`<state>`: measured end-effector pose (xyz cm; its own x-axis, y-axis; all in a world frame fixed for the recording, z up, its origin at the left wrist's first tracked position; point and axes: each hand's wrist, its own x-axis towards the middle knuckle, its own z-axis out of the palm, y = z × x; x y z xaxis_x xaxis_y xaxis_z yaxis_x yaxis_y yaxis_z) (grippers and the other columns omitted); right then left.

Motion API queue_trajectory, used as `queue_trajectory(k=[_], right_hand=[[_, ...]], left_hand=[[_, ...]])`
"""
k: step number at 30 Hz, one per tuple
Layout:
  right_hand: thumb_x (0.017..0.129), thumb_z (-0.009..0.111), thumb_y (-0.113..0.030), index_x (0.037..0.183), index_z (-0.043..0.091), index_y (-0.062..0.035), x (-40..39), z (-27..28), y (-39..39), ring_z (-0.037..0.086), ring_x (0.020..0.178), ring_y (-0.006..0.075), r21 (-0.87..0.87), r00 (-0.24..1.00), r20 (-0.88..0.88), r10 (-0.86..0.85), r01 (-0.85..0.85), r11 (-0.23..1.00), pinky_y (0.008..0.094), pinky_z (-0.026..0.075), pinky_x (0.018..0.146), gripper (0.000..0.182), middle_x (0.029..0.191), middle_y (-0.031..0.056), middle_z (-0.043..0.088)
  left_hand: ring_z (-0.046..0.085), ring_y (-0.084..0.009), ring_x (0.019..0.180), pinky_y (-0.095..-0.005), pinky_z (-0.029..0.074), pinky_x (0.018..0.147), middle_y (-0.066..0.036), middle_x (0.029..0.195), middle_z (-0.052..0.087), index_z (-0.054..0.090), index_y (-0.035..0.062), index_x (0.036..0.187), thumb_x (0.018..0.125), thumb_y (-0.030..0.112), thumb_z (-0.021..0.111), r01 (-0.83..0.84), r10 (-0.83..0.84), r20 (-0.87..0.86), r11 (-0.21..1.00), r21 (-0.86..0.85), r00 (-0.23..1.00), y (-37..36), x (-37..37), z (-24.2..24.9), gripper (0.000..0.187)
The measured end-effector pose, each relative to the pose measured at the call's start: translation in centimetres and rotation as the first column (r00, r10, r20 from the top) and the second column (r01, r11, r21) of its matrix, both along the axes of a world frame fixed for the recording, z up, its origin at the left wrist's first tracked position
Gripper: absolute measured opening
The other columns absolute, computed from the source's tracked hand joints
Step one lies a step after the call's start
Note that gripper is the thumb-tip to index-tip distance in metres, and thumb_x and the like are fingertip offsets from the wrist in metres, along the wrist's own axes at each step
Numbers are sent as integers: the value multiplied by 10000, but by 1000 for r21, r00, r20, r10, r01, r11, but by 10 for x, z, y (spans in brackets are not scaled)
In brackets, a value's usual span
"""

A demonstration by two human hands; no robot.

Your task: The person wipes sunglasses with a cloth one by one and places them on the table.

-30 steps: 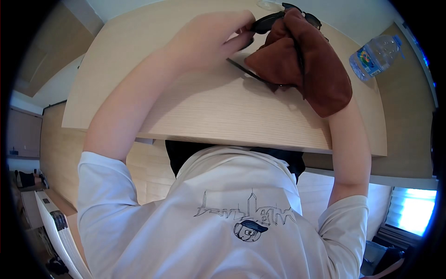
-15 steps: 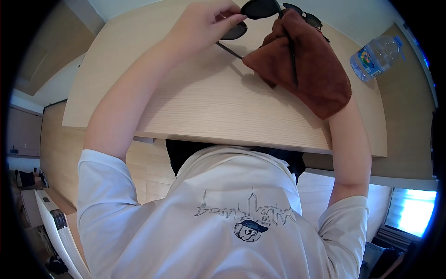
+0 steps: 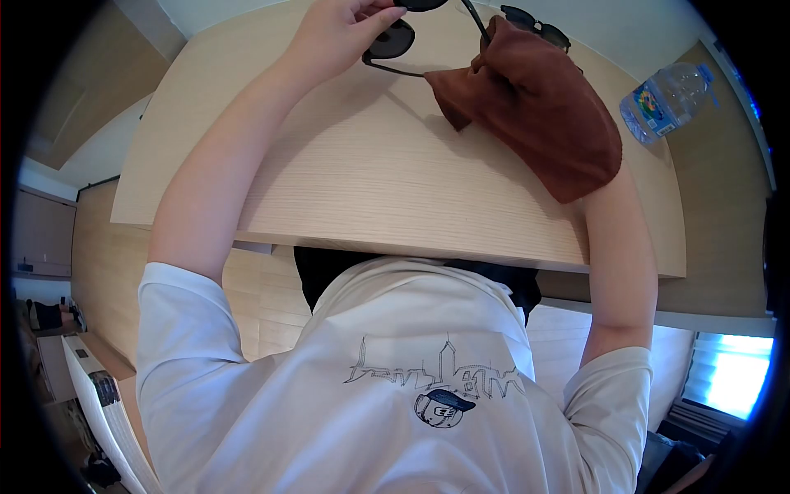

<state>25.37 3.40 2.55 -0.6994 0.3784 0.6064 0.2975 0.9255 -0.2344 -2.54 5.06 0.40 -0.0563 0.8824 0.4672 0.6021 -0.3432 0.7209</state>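
Observation:
At the top of the view my left hand point(image 3: 341, 33) pinches the front of a pair of dark sunglasses point(image 3: 395, 39), near the bridge between the lenses. The sunglasses are held above the table, one temple arm reaching right toward the cloth. A brown cloth point(image 3: 543, 107) drapes over my right hand, hiding its fingers; only my right forearm point(image 3: 621, 239) shows below it. The cloth is bunched at its upper left, where the other temple arm runs into it.
A second pair of sunglasses point(image 3: 539, 31) lies at the table's far edge, partly behind the cloth. To the right stands or leans a clear plastic bottle point(image 3: 658, 103) with a blue label. The pale wooden table point(image 3: 370, 181) spans the view before me.
My left hand and the sunglasses have moved up and a little left. The cloth's bunched end has shifted slightly, and the temple arm that lay across the cloth no longer shows there.

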Motion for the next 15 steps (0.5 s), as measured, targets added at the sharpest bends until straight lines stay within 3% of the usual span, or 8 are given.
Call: queue_trajectory(k=[6, 9, 11, 12, 13, 15], right_hand=[[877, 808, -109, 927, 671, 5, 10, -6, 32, 625, 795, 314, 18, 990, 25, 137, -137, 990, 370, 521, 750, 185, 923, 142, 660], [896, 757, -91, 905, 671, -18, 4, 3, 24, 624, 774, 277, -241, 982, -116, 148, -173, 955, 359, 517, 736, 114, 883, 127, 657], [909, 723, -80, 890, 670, -33, 0, 6, 19, 624, 760, 252, -549, 942, -308, 136, -292, 783, 351, 515, 727, 73, 857, 117, 656], [915, 706, -74, 883, 670, -41, -1, 7, 16, 624, 753, 240, -657, 904, -412, 113, -380, 651, 347, 513, 723, 59, 844, 112, 655], [921, 689, -68, 876, 669, -48, -2, 8, 14, 624, 746, 227, -720, 862, -501, 76, -464, 517, 344, 512, 718, 54, 831, 107, 655], [934, 655, -57, 861, 669, -63, -2, 10, 13, 624, 732, 202, -752, 782, -622, -26, -587, 300, 336, 509, 709, 75, 804, 97, 653]], left_hand=[[679, -103, 789, -291, 553, 702, -45, 871, 750, 729, -18, 1047, 1046, 190, 695, -7, 7, 11, 998, 59, 1000, 12, -19, -6, 211], [670, -102, 774, -286, 540, 684, -37, 861, 746, 734, -6, 1037, 1041, 201, 701, -43, 43, 23, 999, 23, 999, 18, -28, -7, 209], [667, -103, 763, -284, 535, 674, -33, 857, 745, 740, 3, 1035, 1038, 204, 704, -83, 83, 9, 996, -20, 996, 24, -34, -10, 204], [663, -104, 753, -284, 532, 670, -28, 855, 744, 745, 13, 1037, 1039, 205, 701, -70, 84, 114, 990, -125, 990, 27, -36, -14, 198], [659, -105, 743, -285, 529, 665, -23, 852, 743, 750, 22, 1039, 1041, 207, 698, -45, 95, 218, 973, -226, 971, 26, -35, -14, 192], [657, -108, 733, -288, 530, 661, -23, 848, 743, 754, 28, 1041, 1043, 212, 697, -94, 133, 150, 966, -242, 980, 25, -34, -13, 193]])
